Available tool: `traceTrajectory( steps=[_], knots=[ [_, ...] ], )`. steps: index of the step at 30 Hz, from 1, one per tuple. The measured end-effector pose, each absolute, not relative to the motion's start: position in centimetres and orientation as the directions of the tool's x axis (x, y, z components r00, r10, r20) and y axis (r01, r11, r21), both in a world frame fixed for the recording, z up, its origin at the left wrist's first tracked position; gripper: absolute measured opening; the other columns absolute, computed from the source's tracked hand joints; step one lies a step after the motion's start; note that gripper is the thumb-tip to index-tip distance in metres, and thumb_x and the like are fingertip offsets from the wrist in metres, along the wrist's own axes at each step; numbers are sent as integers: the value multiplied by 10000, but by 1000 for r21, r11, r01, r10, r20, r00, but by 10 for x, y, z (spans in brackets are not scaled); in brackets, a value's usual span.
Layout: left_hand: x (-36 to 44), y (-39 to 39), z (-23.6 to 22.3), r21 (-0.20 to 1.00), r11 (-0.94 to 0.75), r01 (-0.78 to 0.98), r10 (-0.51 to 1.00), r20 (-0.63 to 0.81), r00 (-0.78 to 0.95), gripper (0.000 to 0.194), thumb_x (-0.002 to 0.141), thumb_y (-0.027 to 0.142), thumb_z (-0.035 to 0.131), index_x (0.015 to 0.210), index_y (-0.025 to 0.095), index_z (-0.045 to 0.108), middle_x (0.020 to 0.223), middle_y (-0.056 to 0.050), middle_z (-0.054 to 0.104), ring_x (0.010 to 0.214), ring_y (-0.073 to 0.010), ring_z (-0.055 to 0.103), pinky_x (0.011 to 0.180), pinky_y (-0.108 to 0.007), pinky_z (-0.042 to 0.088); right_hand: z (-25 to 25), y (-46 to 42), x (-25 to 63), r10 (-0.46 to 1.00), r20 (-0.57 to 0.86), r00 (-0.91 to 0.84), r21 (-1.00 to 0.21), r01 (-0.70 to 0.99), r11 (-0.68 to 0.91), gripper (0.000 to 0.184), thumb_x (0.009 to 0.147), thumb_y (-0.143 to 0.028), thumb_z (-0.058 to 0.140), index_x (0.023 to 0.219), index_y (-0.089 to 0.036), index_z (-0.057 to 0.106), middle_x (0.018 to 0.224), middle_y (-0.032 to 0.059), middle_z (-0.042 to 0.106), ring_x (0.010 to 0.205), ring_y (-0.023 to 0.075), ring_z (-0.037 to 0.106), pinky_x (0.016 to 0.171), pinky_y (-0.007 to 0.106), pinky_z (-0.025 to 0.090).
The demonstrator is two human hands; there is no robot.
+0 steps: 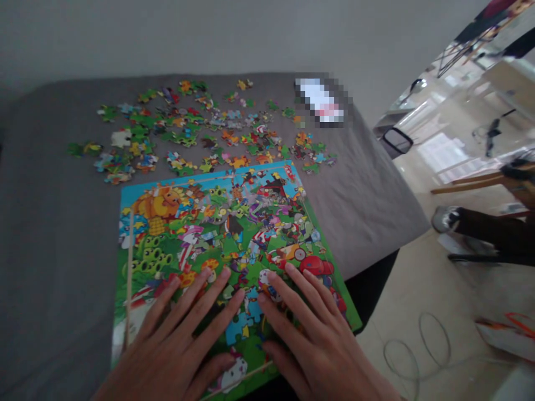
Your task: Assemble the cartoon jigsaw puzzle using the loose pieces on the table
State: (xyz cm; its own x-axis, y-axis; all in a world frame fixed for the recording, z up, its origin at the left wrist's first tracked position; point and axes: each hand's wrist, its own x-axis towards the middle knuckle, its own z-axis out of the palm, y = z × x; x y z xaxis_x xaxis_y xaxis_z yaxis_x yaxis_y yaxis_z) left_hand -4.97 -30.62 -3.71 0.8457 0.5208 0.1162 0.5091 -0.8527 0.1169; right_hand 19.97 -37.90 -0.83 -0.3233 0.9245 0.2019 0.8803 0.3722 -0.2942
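Left hand (175, 345) and right hand (317, 340) lie nearest the camera, palms down on the near part of a jigsaw puzzle board (217, 223). Hands apart, neither clamped on anything; fingers spread and flat, tips pointing away from the wearer, both wrists low and cut off by the bottom of the frame.

Board: rectangular, printed with a crowded cartoon garden scene. Long axis runs forward from the wearer, skewed a little, with the far edge well ahead of the fingertips. Left hand sits nearer the board's left edge, right hand nearer its right edge. A blue piece (239, 328) lies between the two hands, just beside the left fingertips and the right thumb (whether seated or merely resting, cannot tell).

Loose jigsaw pieces (209, 128) are strewn in a wide scatter just beyond the board's far edge, straight ahead of both hands, neither hand clearly nearer. All of this rests on a grey cloth cover (54, 234). Near its far right corner sits a blurred object (321, 101) (pixelated, identity unreadable). Off the cover to the right, on the floor, is another person's sneaker (445, 219).
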Motion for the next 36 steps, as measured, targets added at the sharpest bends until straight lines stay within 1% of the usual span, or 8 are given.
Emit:
traceTrajectory(
  steps=[10, 14, 16, 21, 24, 28, 33, 36],
  knots=[
    [-48, -310, -43, 137, -828, 543, 560, 160, 813, 671, 956, 581, 481, 1548, 291, 354, 1578, -46, 409, 1407, -288, 425, 1250, -490, 70, -12, -381, 199, 922, 160, -353, -250, 889, 384, 434, 976, -272, 525, 1401, -192, 561, 1534, 59, 476, 1462, 320, 339, 1120, 514, 434],
    [-45, -313, -46, 203, -779, 593, 625, 192, 756, 648, 988, 573, 415, 1567, 308, 300, 1598, -41, 374, 1409, -286, 420, 1238, -507, 127, -10, -381, 195, 915, 116, -386, -218, 889, 403, 486, 990, -269, 489, 1458, -138, 487, 1569, 67, 425, 1479, 280, 310, 1187, 466, 355],
    [-44, -313, -46, 201, -785, 586, 618, 201, 760, 664, 989, 567, 419, 1574, 283, 287, 1590, -55, 388, 1407, -287, 422, 1239, -504, 123, -9, -381, 193, 911, 100, -401, -206, 887, 413, 506, 996, -278, 478, 1475, -114, 461, 1580, 80, 405, 1481, 266, 307, 1203, 443, 330],
    [-45, -311, -42, 139, -823, 551, 568, 186, 802, 697, 976, 554, 462, 1566, 212, 316, 1567, -73, 425, 1396, -299, 430, 1249, -494, 66, -9, -381, 189, 903, 120, -411, -241, 871, 429, 466, 996, -293, 492, 1429, -122, 519, 1561, 102, 432, 1476, 281, 317, 1173, 455, 380],
    [-44, -311, -39, 126, -827, 548, 562, 191, 805, 643, 978, 558, 454, 1531, 234, 393, 1547, -53, 458, 1376, -286, 459, 1253, -477, 51, -9, -381, 188, 906, 145, -397, -272, 865, 422, 417, 991, -294, 509, 1385, -173, 570, 1546, 92, 455, 1468, 308, 328, 1135, 500, 424],
    [-44, -310, -36, 110, -832, 544, 555, 187, 811, 586, 973, 567, 461, 1485, 282, 465, 1529, -45, 484, 1353, -291, 489, 1248, -488, 55, -9, -383, 187, 911, 123, -394, -272, 869, 413, 428, 985, -290, 521, 1406, -219, 556, 1531, 87, 476, 1454, 311, 357, 1110, 507, 452],
    [-43, -310, -36, 110, -834, 540, 551, 197, 811, 599, 978, 542, 466, 1507, 264, 430, 1531, -52, 480, 1346, -291, 496, 1251, -491, 48, -9, -382, 186, 906, 135, -402, -256, 869, 424, 449, 982, -275, 518, 1425, -199, 535, 1548, 69, 456, 1461, 306, 341, 1133, 494, 430],
    [-42, -311, -36, 135, -819, 557, 573, 208, 792, 647, 986, 504, 464, 1541, 187, 365, 1548, -72, 455, 1376, -280, 462, 1259, -462, 54, -10, -382, 186, 904, 140, -405, -254, 867, 428, 426, 980, -249, 507, 1398, -179, 558, 1542, 60, 466, 1458, 296, 345, 1145, 488, 418]
  ],
)
